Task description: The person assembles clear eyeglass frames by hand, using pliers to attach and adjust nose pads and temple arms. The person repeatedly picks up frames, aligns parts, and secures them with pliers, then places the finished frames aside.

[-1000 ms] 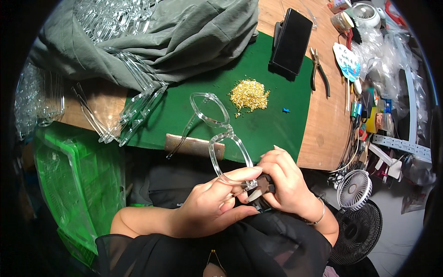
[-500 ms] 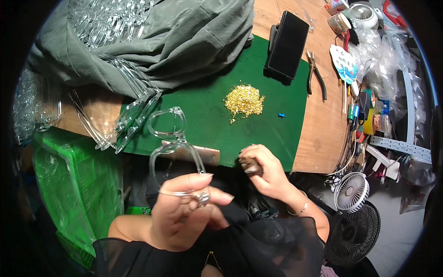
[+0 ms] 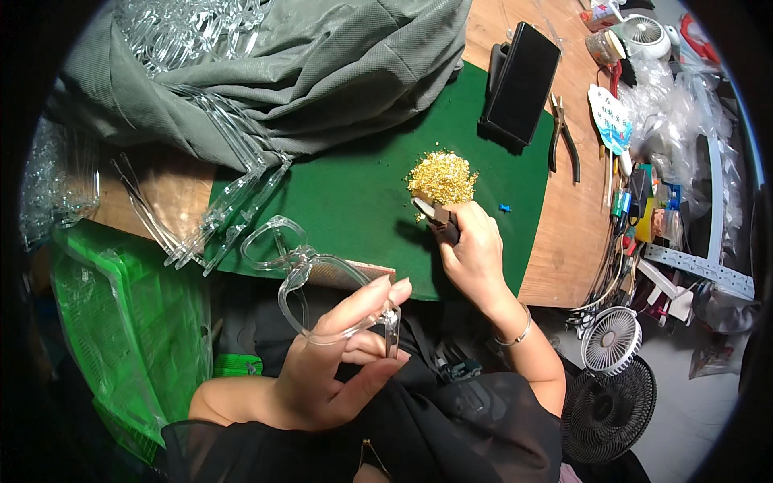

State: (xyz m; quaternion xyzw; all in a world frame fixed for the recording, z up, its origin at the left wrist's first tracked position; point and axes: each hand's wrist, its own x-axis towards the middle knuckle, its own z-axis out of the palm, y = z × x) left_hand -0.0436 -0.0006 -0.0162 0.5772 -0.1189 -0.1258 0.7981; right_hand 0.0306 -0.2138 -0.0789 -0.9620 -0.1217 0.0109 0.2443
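Observation:
My left hand [image 3: 346, 346] pinches a clear plastic eyeglass frame [image 3: 283, 298] by one end, near its hinge corner. The frame is held tilted above the near edge of the green mat [image 3: 338, 177], its other rim pointing away to the left. My right hand [image 3: 477, 249] is closed around a short dark tool [image 3: 443, 224] with a pale metal tip; its exact kind is hidden by the fingers. The tip is at the near edge of a heap of tiny gold-coloured metal pieces [image 3: 444, 175]. Whether it grips a piece I cannot tell.
A grey cloth [image 3: 322, 72] bears many clear frames [image 3: 193, 36]; more clear temple pieces [image 3: 233, 209] lie beside it. A black phone [image 3: 523, 84], pliers [image 3: 561, 141] and a small blue piece [image 3: 505, 208] lie right. A green crate [image 3: 137, 322] and fans [image 3: 612, 342] flank me.
My right hand has moved forward with the tool to the gold heap. My left hand has turned the eyeglass frame and shifted it slightly right. The view has shifted a little.

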